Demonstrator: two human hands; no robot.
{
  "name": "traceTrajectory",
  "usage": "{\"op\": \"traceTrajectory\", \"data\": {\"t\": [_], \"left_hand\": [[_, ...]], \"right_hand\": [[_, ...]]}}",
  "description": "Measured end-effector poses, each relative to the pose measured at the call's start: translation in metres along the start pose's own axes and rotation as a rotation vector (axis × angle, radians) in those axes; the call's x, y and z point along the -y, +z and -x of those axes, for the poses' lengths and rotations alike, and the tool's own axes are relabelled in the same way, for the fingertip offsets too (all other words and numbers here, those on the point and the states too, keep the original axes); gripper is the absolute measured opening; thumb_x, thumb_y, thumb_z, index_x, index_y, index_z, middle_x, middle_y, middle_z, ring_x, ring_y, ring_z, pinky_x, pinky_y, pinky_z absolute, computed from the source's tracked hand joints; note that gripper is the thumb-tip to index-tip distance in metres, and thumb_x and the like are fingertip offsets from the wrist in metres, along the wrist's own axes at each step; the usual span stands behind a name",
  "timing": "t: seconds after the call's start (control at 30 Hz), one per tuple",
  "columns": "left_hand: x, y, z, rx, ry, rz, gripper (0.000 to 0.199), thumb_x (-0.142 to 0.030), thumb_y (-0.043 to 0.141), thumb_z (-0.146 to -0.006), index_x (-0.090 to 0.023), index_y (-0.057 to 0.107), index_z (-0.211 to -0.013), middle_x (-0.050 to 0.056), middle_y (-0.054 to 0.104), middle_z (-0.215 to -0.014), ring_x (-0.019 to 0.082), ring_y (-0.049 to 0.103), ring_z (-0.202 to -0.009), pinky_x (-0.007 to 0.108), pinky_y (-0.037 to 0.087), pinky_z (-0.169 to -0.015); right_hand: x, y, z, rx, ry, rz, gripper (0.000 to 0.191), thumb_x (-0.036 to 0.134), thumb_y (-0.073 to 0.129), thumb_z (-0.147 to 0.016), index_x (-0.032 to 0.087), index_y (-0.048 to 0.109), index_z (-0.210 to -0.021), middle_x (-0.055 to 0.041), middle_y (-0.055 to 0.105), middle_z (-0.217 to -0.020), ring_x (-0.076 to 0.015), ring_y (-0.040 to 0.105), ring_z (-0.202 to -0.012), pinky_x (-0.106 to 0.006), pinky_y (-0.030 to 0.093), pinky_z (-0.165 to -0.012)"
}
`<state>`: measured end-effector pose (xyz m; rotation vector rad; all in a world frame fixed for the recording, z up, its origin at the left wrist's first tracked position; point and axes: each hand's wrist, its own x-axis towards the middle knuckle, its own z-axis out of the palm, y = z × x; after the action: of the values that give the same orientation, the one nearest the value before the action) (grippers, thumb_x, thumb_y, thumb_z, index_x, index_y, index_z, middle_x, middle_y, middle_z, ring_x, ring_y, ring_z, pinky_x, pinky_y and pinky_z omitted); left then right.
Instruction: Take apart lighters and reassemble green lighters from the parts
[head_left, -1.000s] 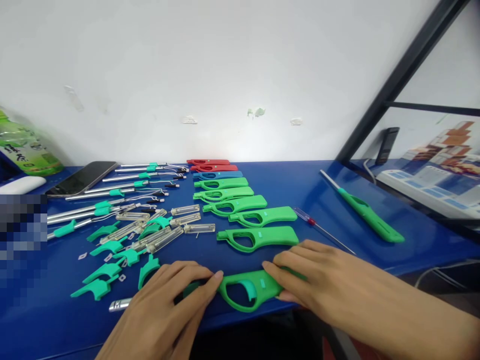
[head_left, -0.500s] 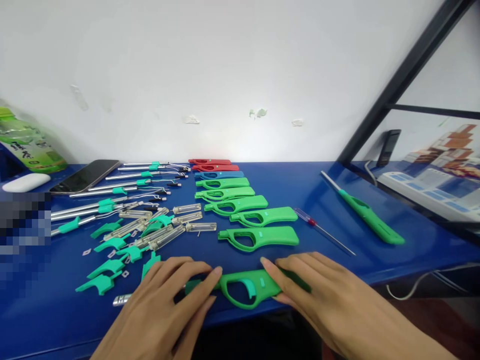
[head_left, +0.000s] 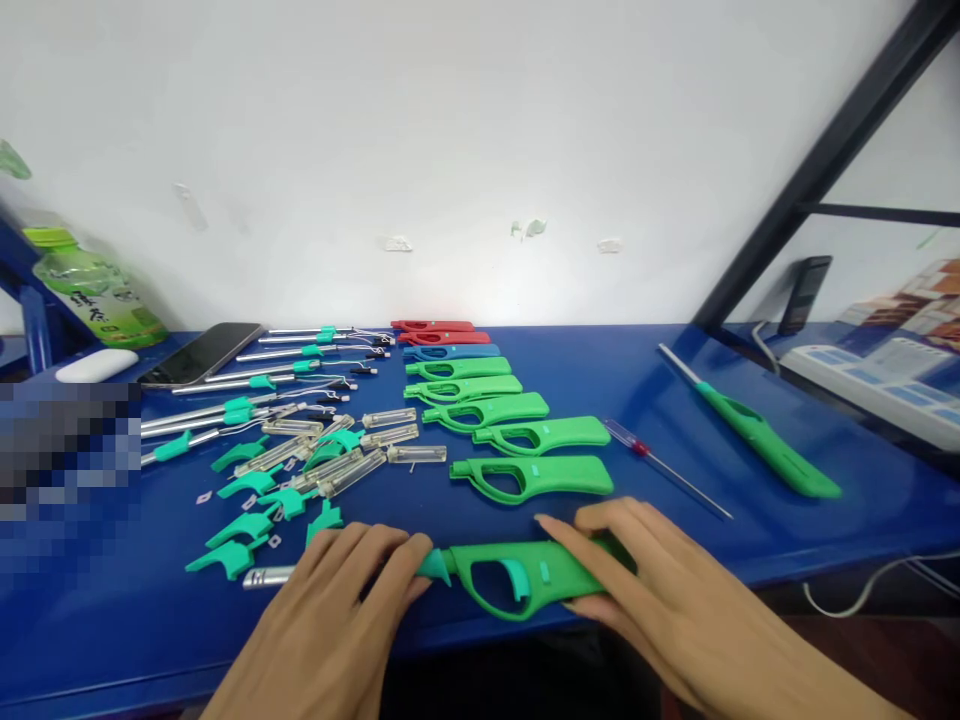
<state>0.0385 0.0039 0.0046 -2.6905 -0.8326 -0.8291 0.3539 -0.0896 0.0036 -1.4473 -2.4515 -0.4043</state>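
Note:
My right hand grips the rear of a green lighter handle at the table's front edge. A teal trigger shows inside its loop. My left hand is closed round a silver tube, whose slotted end sticks out to the left. Between my left fingertips and the handle's nose is a teal collar; whether it is fully seated on the nose I cannot tell. Just beyond lies another green handle shell. Loose teal triggers lie left of my left hand.
Several red, blue and green handle shells form a column. Clear fuel tanks and wired metal tubes lie left. A screwdriver and a whole green lighter lie right. A phone and bottle stand back left.
My left fingers have shifted back along the tube, so the teal collar by the handle's nose now shows. The view has swung slightly left. Both hands keep their holds.

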Motion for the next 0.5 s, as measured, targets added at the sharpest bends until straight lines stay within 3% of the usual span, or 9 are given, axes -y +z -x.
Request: {"op": "traceTrajectory", "data": {"t": [0.17, 0.4, 0.5], "left_hand": [[0.003, 0.001, 0.007, 0.039, 0.071, -0.007, 0.036, -0.028, 0.049, -0.113, -0.023, 0.062, -0.146, 0.005, 0.077, -0.114, 0.020, 0.075, -0.098, 0.033, 0.059, -0.089], [0.004, 0.005, 0.015, 0.063, 0.110, 0.020, 0.048, -0.005, 0.050, -0.104, -0.022, 0.061, -0.147, 0.004, 0.079, -0.120, 0.019, 0.077, -0.102, 0.030, 0.061, -0.092], [0.000, 0.003, 0.013, 0.023, 0.111, -0.003, 0.049, -0.003, 0.051, -0.102, -0.021, 0.062, -0.146, 0.004, 0.079, -0.122, 0.019, 0.077, -0.107, 0.030, 0.060, -0.097]], "right_hand": [[0.003, -0.016, -0.003, 0.121, 0.082, -0.145, 0.041, 0.042, 0.042, -0.116, 0.025, 0.052, -0.152, -0.0101, 0.073, -0.134, -0.0222, 0.078, -0.116, -0.032, 0.069, -0.090], [0.007, -0.023, -0.006, -0.027, -0.052, -0.043, 0.042, 0.036, 0.031, -0.118, 0.021, 0.050, -0.152, -0.0039, 0.080, -0.136, -0.0239, 0.081, -0.117, -0.034, 0.069, -0.092], [0.012, -0.018, -0.002, -0.046, -0.026, -0.079, 0.043, 0.034, 0.034, -0.118, 0.024, 0.050, -0.155, -0.0022, 0.078, -0.140, -0.0231, 0.079, -0.120, -0.031, 0.068, -0.094]]}}
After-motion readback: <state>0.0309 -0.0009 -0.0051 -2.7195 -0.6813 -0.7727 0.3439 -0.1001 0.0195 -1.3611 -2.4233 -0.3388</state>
